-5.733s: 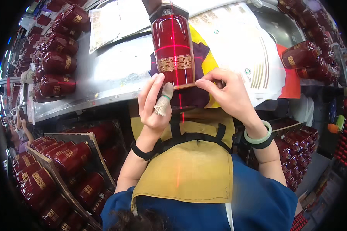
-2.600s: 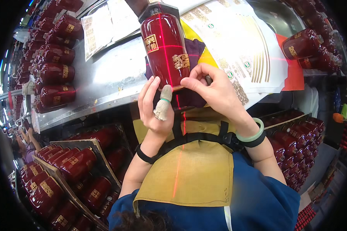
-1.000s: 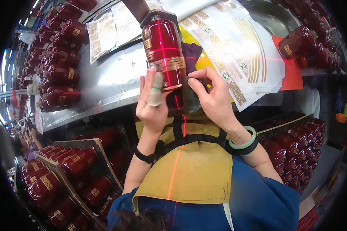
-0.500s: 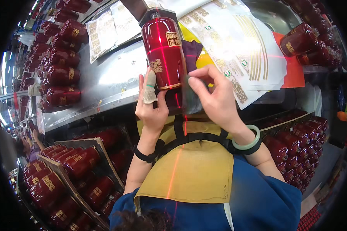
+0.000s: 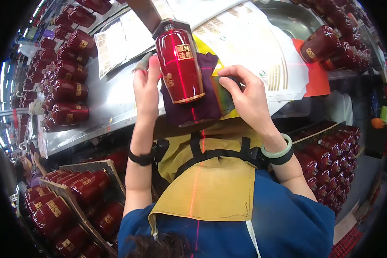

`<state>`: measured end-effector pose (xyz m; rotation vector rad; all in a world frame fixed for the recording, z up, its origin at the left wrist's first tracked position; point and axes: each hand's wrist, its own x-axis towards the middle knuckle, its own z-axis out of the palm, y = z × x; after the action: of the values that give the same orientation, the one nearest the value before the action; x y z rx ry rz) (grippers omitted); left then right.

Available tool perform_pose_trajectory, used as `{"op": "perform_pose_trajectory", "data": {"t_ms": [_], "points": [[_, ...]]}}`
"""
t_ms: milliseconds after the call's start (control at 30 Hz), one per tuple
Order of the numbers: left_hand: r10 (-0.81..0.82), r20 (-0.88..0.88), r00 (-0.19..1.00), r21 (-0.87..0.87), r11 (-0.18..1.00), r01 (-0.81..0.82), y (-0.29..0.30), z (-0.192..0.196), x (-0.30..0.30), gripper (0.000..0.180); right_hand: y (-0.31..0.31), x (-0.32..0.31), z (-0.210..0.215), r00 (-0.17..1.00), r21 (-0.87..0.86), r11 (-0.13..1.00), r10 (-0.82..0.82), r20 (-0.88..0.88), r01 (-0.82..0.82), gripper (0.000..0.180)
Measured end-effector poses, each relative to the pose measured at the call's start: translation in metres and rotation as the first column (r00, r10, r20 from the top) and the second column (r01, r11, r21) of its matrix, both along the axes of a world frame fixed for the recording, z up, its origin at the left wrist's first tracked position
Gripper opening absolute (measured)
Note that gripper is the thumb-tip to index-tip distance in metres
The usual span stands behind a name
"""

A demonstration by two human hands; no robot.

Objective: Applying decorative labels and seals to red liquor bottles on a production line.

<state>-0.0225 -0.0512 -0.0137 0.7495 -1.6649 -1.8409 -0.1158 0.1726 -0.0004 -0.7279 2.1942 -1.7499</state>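
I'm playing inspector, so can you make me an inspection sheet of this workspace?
Surface: shiny silver metal table
Job's things: glossy red bottle with gold designs, neck pointing away, over a dark purple cloth; thin dark flat piece
Clutter: white flat sheets with gold patterns
Grips: left grip beside the bottle, contact unclear; right grip pinching the flat piece
Cables: nothing seen
Surroundings: more red bottles on both sides; grey metal sink beyond the sheets

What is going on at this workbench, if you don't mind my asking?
A dark red bottle rests over a purple cloth, its neck toward the far side. The person's left hand is at its left side, though contact is hard to tell. The right hand pinches a dark, flat piece just right of the bottle. White sheets with gold designs lie farther right.
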Motion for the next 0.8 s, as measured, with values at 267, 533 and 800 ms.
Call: {"op": "perform_pose_trajectory", "data": {"t_ms": [267,533,800], "points": [[-0.273,0.191,0.943,0.168,0.956,0.242,-0.007,0.016,-0.033,0.059,0.007,-0.006,0.016,0.999,-0.056,0.998,0.007,0.049,-0.004,0.011],[-0.34,0.054,0.939,0.332,0.893,0.304,-0.021,0.002,-0.028,0.062,-0.022,0.032,-0.004,0.997,-0.058,0.996,0.068,0.031,-0.066,0.013],[-0.449,-0.177,0.876,0.53,0.707,0.469,-0.044,-0.022,-0.029,0.041,-0.021,0.025,-0.015,0.979,0.021,1.0,0.014,0.201,-0.019,0.016]]}}
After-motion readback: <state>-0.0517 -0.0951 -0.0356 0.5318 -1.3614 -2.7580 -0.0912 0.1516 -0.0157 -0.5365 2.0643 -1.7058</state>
